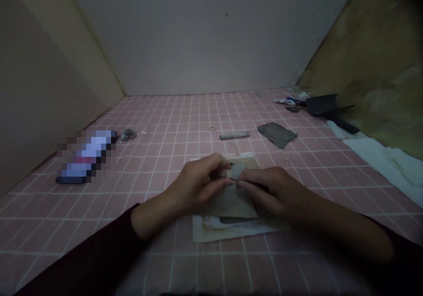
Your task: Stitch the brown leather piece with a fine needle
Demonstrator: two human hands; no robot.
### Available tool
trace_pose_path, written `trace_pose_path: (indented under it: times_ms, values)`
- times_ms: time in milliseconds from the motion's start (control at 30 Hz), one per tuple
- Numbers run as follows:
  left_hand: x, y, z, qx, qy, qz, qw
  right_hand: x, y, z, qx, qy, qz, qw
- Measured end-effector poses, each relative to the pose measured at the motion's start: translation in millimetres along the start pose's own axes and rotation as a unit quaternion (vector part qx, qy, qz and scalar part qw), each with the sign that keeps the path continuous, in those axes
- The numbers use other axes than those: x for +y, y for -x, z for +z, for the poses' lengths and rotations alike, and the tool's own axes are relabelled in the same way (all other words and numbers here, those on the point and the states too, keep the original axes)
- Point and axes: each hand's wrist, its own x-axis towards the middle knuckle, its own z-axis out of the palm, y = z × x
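My left hand (203,179) is closed, thumb and fingers brought together over a tan board (231,203). Facing it, my right hand (272,186) pinches at the same spot, its fingertips almost meeting the left ones. A thin dark sliver shows between the fingertips, too small to name. Just behind them a small pale grey piece (236,169) can be seen, partly hidden by the fingers. The tan board lies on white, stained paper (211,234), with a dark strip showing at the board's near edge.
Beyond the hands lie a grey rod (234,135), a small pale ring (212,128) and a dark grey sandpaper-like sheet (276,134). A phone (87,155) and small metal pieces (128,134) are left. At right are a black curved object (322,104) and white cloth (380,159).
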Motion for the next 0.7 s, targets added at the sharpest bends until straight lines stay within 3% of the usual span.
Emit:
trace_pose_path:
  times_ms: [100, 233, 333, 400, 567, 633, 700]
  values:
    - [-1, 0, -0.3, -0.012, -0.007, 0.022, 1.0, 0, -1, -4, -0.036, -0.037, 0.008, 0.999]
    - [1, -1, -1.3, -0.009, 0.069, -0.062, 0.996, 6, 3, 5, 0.059, 0.059, -0.014, 0.996]
    - [2, -1, -0.9, -0.007, 0.116, -0.099, 0.988, 9, 5, 10, 0.082, 0.093, -0.018, 0.992]
    - [2, -1, -0.4, 0.003, 0.087, -0.086, 0.992, 7, 4, 9, 0.067, 0.08, -0.01, 0.994]
    - [0, 1, -0.8, -0.008, 0.007, 0.013, 1.0, 0, -2, -4, -0.039, -0.045, 0.014, 0.998]
    - [1, 1, -1.7, -0.011, 0.018, 0.0, 1.0, 1, -2, -4, -0.026, -0.029, 0.012, 0.999]
    - [2, 0, -2.6, -0.011, 0.056, -0.046, 0.997, 5, 1, 1, 0.03, 0.028, -0.008, 0.999]
